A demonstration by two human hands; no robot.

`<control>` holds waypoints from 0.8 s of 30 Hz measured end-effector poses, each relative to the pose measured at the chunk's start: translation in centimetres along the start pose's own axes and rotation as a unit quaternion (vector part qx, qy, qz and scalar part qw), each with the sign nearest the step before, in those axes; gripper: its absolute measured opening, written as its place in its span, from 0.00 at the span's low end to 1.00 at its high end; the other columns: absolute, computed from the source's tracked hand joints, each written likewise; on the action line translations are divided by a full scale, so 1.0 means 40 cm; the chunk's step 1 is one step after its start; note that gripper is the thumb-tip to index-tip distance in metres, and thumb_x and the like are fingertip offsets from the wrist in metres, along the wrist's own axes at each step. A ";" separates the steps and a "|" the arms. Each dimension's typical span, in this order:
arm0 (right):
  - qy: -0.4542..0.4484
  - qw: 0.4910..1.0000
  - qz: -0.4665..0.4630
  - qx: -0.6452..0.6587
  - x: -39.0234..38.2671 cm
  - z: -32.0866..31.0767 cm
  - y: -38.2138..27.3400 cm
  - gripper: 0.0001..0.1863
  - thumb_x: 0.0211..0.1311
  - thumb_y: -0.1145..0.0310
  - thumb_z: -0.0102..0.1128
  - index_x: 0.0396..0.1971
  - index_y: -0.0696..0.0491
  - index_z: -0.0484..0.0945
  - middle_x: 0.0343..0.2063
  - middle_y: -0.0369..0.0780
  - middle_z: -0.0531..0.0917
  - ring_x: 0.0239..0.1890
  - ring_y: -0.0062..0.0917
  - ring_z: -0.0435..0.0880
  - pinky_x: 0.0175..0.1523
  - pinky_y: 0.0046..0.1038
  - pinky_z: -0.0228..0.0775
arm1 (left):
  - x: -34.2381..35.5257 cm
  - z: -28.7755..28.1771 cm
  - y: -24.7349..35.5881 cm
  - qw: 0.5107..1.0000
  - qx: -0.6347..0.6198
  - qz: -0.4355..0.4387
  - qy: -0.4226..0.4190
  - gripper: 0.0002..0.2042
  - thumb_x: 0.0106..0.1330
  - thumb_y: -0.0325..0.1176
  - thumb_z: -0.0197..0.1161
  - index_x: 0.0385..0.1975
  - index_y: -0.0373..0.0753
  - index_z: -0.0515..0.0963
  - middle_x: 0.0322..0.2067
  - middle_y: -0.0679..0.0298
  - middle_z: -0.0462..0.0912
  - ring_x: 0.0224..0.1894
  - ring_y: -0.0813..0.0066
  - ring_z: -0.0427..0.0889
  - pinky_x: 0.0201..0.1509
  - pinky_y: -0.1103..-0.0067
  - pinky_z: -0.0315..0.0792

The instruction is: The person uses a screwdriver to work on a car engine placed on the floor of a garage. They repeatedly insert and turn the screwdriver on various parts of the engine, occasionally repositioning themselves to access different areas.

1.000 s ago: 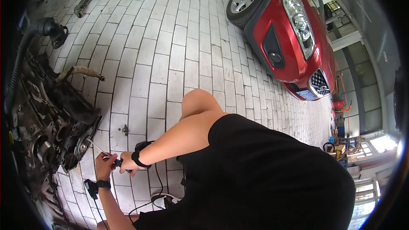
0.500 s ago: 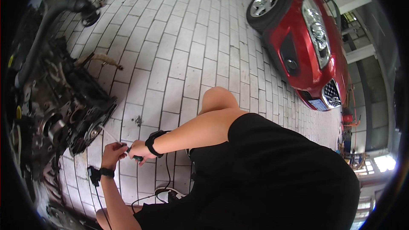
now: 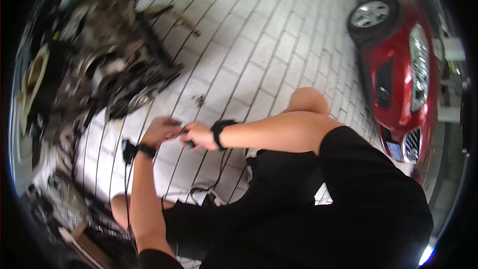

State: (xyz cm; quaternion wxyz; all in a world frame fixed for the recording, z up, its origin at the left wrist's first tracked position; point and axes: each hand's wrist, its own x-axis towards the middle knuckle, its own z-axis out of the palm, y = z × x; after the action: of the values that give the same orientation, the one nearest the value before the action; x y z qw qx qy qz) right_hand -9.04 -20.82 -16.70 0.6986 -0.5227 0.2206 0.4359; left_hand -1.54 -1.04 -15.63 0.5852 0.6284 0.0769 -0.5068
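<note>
My right hand (image 3: 198, 135) is closed around a dark-handled screwdriver (image 3: 189, 143); only a bit of the handle shows below the fingers. Close against it on the left is my left hand (image 3: 158, 130), its fingers smeared by motion at the front of the tool. Whether those fingers grip the shaft cannot be made out, and the shaft itself is lost in the blur. Beyond my hands, up and to the left, stands a greasy, partly dismantled engine (image 3: 112, 69). Its lower edge, with a round opening (image 3: 139, 100), lies nearest to my left hand, apart from it.
A red car (image 3: 398, 77) with a silver-rimmed wheel (image 3: 371, 15) stands at the right. Grey-white brick paving (image 3: 244, 65) covers the floor, with a dark stain (image 3: 199, 100) on it. More parts (image 3: 69, 201) lie at the lower left. A cable (image 3: 221, 169) hangs from my right wrist.
The view has swung left, so engine, hands and car sit further right. The screwdriver's shaft, earlier reaching toward the engine's round opening, no longer shows. Both hands stay close together.
</note>
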 end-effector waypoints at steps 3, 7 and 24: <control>-0.012 0.999 0.045 0.026 -0.014 0.002 -0.023 0.13 0.62 0.69 0.67 0.45 0.54 0.80 0.36 0.36 0.81 0.42 0.24 0.82 0.49 0.44 0.81 | 0.009 0.006 -0.018 0.999 0.033 0.007 0.035 0.15 0.62 0.34 0.75 0.43 0.33 0.82 0.33 0.63 0.85 0.31 0.77 0.84 0.37 0.81 0.80; 0.047 0.998 0.031 -0.017 -0.036 0.016 -0.033 0.18 0.62 0.71 0.72 0.48 0.60 0.75 0.42 0.41 0.80 0.46 0.30 0.84 0.52 0.42 0.86 | 0.015 0.025 -0.021 0.993 0.058 -0.010 0.102 0.19 0.61 0.40 0.79 0.38 0.32 0.80 0.30 0.62 0.84 0.28 0.77 0.85 0.32 0.82 0.82; -0.051 0.996 0.021 -0.073 -0.088 0.054 -0.032 0.14 0.69 0.72 0.62 0.50 0.62 0.76 0.46 0.42 0.80 0.48 0.28 0.83 0.50 0.38 0.87 | -0.073 0.038 0.003 0.995 0.087 0.012 0.042 0.09 0.63 0.29 0.71 0.38 0.28 0.85 0.33 0.57 0.88 0.31 0.74 0.88 0.37 0.79 0.86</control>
State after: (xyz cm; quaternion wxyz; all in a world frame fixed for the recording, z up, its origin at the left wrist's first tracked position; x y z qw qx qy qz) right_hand -10.10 -20.25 -12.55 0.6597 -0.5446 0.1626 0.4916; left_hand -3.68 -0.87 -13.13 0.5307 0.6986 0.0490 -0.4775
